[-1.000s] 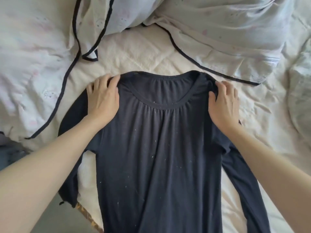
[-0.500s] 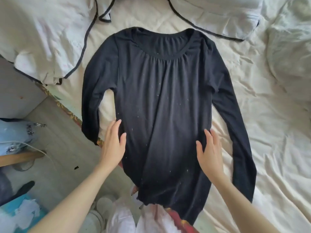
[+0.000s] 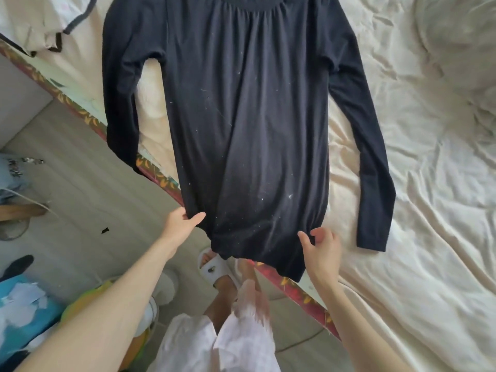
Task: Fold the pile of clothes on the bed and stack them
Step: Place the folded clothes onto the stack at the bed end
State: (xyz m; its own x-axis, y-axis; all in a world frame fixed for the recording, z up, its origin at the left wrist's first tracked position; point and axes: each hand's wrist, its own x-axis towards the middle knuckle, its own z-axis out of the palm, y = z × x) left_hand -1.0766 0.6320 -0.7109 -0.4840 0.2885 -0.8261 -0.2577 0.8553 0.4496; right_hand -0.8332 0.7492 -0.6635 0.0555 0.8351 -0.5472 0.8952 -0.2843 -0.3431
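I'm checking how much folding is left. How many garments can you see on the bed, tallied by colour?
Black: 1, the long-sleeved top, spread out with its hem at the bed's edge.
Pale with dark trim: 1, a crumpled piece at the upper left, partly cut off by the frame.
Total: 2

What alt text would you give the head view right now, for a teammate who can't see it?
Both hands grip the bottom hem of a black long-sleeved top spread flat on a cream bed sheet, the left hand at one corner, the right hand at the other. The hem overhangs the bed's edge above the person's white slippers.
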